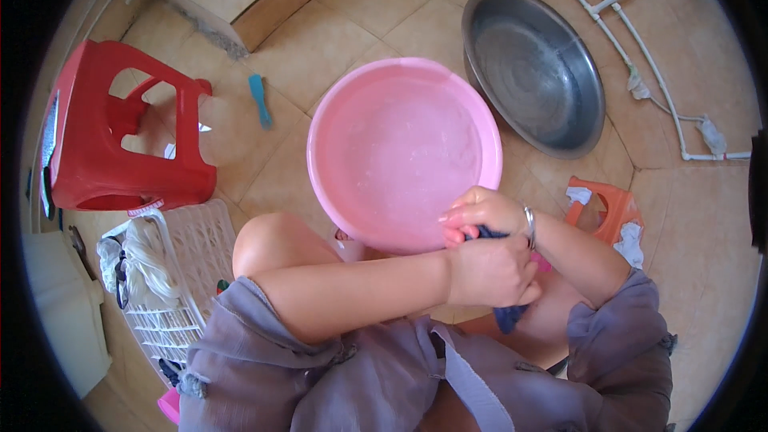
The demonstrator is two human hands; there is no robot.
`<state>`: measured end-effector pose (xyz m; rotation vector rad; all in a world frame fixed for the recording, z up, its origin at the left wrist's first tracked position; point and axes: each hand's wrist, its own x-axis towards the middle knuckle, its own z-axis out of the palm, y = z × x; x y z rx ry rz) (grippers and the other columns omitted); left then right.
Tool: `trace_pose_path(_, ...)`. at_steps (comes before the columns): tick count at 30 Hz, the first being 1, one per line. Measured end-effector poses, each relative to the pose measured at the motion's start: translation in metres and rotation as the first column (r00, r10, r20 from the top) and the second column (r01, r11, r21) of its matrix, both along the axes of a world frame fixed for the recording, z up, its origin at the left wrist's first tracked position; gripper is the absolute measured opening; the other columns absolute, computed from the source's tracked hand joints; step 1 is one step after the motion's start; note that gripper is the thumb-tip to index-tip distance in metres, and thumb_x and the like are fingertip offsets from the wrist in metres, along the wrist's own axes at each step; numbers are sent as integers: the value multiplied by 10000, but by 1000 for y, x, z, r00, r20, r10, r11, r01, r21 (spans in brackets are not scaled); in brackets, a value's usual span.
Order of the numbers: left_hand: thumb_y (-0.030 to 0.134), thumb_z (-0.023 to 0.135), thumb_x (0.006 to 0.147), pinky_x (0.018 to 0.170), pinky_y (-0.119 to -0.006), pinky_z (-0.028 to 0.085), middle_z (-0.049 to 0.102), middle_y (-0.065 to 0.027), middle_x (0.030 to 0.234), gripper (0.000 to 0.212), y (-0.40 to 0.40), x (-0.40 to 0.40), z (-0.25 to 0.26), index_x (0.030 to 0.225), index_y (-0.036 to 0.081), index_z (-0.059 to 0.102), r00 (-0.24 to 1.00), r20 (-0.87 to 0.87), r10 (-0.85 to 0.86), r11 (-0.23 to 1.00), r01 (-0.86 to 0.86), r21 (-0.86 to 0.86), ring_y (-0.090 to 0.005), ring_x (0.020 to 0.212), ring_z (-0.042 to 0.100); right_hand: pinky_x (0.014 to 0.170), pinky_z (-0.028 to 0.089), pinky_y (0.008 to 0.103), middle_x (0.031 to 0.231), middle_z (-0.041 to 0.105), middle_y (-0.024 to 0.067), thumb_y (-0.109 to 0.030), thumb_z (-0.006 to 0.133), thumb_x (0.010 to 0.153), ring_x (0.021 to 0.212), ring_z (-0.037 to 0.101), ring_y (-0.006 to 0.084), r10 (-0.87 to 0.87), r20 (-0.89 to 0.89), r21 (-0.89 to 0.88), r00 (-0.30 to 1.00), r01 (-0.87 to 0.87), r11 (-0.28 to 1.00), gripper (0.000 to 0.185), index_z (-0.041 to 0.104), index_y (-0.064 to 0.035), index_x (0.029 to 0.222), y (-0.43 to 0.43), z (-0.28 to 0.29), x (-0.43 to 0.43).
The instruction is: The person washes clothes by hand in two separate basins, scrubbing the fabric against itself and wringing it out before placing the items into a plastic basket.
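A twisted dark blue cloth (510, 318) is gripped between my two hands at the near right rim of a pink plastic basin (321, 183). My left hand (495, 273) is closed around the cloth, and one end hangs below the fist. Just beyond it, my right hand (483, 213), with a silver bangle (529, 225) at the wrist, curls over the cloth's other end. Most of the cloth is hidden by my fingers. Cloudy water (408, 150) with some bubbles lies in the basin.
A grey metal basin (534, 72) leans beyond the pink one. On the left are a red plastic stool (138, 174), a teal brush-like tool (260, 102) and a white basket (198, 240) holding white cloth. A small orange stool (618, 210) and white pipes (654, 78) are right.
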<state>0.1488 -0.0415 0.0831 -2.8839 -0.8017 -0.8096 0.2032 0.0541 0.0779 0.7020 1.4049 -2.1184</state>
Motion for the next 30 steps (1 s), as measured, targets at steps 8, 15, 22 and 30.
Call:
trace_pose_path(8, 76, 665, 629, 640, -262, 417, 529, -40, 720, 229, 20, -32, 35, 801, 32, 522, 365, 732, 575, 597, 425, -680, -149, 656, 511, 764, 385, 265, 851, 527, 64, -466, 296, 857, 806, 489, 132, -228, -235, -34, 945, 227, 973, 476, 502, -38, 877, 27, -13, 9)
trace_pose_path(15, 292, 575, 750, 650, -300, 405, 468, -45, 700, 342, 11, -29, 29, 927, 33, 438, 160, 508, 847, -152, 987, -59, -155, 687, 468, 833, 373, 445, 1167, 381, 214, -616, 246, 775, 1061, 389, 303, -509, -408, -495, 758, 285, 821, 641, 468, -57, 998, 45, 24, -5)
trace_pose_path(22, 320, 556, 751, 646, -296, 387, 420, -36, 688, 386, 4, -23, 38, 988, 57, 400, 50, 425, 904, -140, 973, 185, -148, 678, 431, 864, 357, 473, 1166, 376, 231, -627, 424, 707, 1050, 406, 364, -275, -644, -238, 714, 154, 959, 629, 546, -42, 901, 45, 67, -3)
trace_pose_path(30, 207, 626, 699, 549, -248, 439, 526, -56, 680, 253, 23, -34, 44, 802, 10, 506, 246, 378, 893, 0, 837, -546, -136, 614, 532, 555, 411, 250, 524, 515, 104, -362, 483, 815, 534, 509, 161, -362, -387, 255, 848, 475, 842, 504, 451, -36, 432, 35, 76, -15)
